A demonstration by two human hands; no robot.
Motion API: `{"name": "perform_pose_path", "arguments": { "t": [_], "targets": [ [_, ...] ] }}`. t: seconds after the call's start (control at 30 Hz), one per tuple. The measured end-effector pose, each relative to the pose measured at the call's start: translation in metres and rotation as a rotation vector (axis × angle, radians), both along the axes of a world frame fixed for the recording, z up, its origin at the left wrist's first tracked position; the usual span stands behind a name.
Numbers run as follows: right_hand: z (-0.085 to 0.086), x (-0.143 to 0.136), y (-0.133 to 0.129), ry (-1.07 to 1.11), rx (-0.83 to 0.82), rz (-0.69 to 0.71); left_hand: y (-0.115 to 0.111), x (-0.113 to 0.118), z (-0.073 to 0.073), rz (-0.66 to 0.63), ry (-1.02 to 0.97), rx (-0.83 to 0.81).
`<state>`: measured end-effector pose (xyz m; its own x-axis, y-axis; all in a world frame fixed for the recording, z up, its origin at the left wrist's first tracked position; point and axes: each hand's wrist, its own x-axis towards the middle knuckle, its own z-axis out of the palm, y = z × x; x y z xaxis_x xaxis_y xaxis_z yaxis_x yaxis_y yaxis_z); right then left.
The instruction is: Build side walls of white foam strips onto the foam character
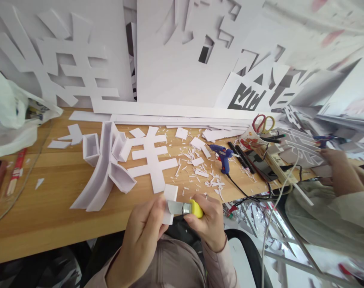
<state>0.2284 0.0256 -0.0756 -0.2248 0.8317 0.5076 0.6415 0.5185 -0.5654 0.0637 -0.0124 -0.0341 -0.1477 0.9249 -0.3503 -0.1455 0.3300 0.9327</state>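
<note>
My left hand [147,226] pinches a small white foam board piece [171,193] just off the table's front edge. In my right hand [208,218] is a yellow-handled utility knife [196,209], its wide blade pointing left and lying against the foam piece. Beyond my hands a flat white foam character part [153,160] lies on the wood. To its left stands a built-up foam shape [105,172] with raised walls and hollow sections.
A blue glue gun [223,156] rests right of scattered foam scraps [200,160]. Scissors [263,124] stand in a cup [251,138]; a power strip [279,164] lies beside it. At right, a co-worker's arm [341,172] reaches over the table. Foam sheets [182,76] lean behind.
</note>
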Motion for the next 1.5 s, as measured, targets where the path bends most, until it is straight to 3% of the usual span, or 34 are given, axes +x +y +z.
{"name": "perform_pose_path", "arguments": {
  "t": [0.1,0.23,0.43,0.57,0.73,0.87,1.03,1.33,1.5],
  "targets": [
    [0.000,0.001,0.004,-0.042,0.022,-0.011,-0.006,0.000,0.000,0.030,-0.004,-0.015],
    [0.000,0.007,0.011,-0.070,0.052,-0.064,-0.009,-0.004,-0.006,-0.033,-0.015,-0.002],
    [0.002,0.004,0.008,-0.056,0.020,0.087,-0.004,-0.004,-0.005,0.005,-0.020,0.022],
    [0.002,0.006,0.010,-0.055,0.023,0.012,-0.005,-0.003,-0.005,-0.023,0.000,0.033],
    [0.002,0.008,0.010,-0.063,0.045,0.085,-0.004,-0.006,-0.010,-0.046,0.017,0.075],
    [0.003,0.011,0.009,-0.072,0.043,-0.014,-0.003,-0.006,-0.011,-0.086,0.026,0.100],
    [0.003,0.012,0.006,-0.082,0.021,0.042,-0.004,-0.007,-0.012,-0.121,0.024,0.145],
    [-0.004,0.011,0.015,-0.103,0.045,-0.027,-0.006,-0.007,-0.011,-0.087,0.026,0.117],
    [-0.003,0.008,0.016,-0.093,0.037,0.033,-0.005,-0.010,-0.010,-0.125,0.025,0.137]
  ]
}}
